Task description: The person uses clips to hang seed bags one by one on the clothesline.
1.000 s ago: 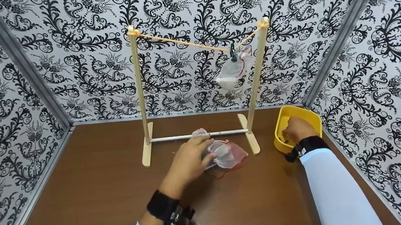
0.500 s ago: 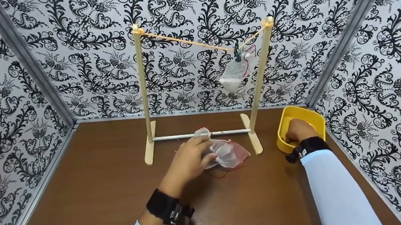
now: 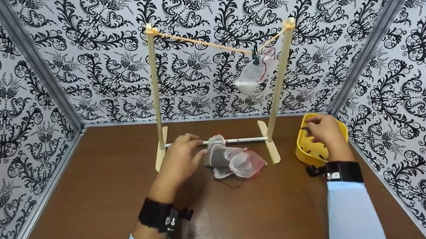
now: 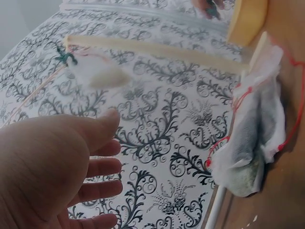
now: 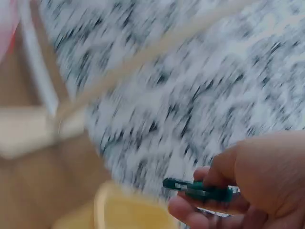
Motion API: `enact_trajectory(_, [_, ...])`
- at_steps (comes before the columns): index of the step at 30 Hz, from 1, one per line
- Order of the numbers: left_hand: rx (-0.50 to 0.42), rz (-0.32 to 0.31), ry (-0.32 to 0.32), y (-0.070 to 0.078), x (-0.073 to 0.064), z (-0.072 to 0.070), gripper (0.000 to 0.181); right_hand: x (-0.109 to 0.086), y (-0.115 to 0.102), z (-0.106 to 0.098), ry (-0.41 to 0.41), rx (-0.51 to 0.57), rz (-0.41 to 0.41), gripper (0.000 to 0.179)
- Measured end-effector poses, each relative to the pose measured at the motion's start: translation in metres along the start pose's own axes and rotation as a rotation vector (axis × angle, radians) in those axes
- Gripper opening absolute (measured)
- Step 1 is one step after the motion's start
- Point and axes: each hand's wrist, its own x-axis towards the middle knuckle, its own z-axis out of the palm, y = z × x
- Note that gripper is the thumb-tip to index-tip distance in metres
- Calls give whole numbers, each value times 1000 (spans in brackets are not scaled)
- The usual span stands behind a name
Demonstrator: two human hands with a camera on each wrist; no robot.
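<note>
**Pinched peg over the yellow tub, loose hand by the bags**

Pinched between the thumb and fingers of your right hand (image 3: 324, 129) is a small green plastic clothes peg (image 5: 198, 188); the right wrist view shows it plainly, lying level and poking out to the left of your fingertips (image 5: 183, 210). That hand sits at the right of the head view, over the yellow plastic tub (image 3: 304, 154), which stands on the brown wooden table (image 3: 103, 200) against the right-hand wall. Small dark pieces lie in the tub's bottom, too small to tell what they are.

Your left hand (image 3: 180, 162) is near the middle of the head view, fingers relaxed and spread in the left wrist view, gripping nothing. Its fingertips are just beside the heap of small white mesh bags with red drawstrings (image 3: 234, 162), which lies on the table at the foot of the wooden drying rack (image 3: 154, 89); whether they touch the bags you cannot tell. One bag leans against the rack's white lower bar (image 3: 253, 139).

Up the frame, an orange cord (image 3: 201, 43) sags between the rack's two posts. From it, near the right post, another green peg (image 3: 255, 55) holds a hanging white mesh bag (image 3: 249, 78).

Black-and-white patterned walls (image 3: 83, 61) enclose the table on three sides.
</note>
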Motion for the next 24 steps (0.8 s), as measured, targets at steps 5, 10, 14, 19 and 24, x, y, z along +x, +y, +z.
enact_trajectory(5, [-5, -25, 17, -1, 0, -10, 37, -20, -51, 44, -80, 231, -124, 43])
enact_trajectory(10, [-31, -30, 36, -1, 0, -11, 45, -36, -91, 101, -122, 342, -267, 40])
enact_trajectory(14, [-42, -23, 17, 7, 0, -8, 64, -51, -109, 139, -215, 461, -310, 34])
enact_trajectory(19, [-55, 11, -25, 19, 1, -3, 81, -66, -117, 167, -311, 534, -340, 37])
enact_trajectory(24, [-29, 65, -18, 25, 2, 0, 66, -71, -121, 179, -359, 502, -382, 39])
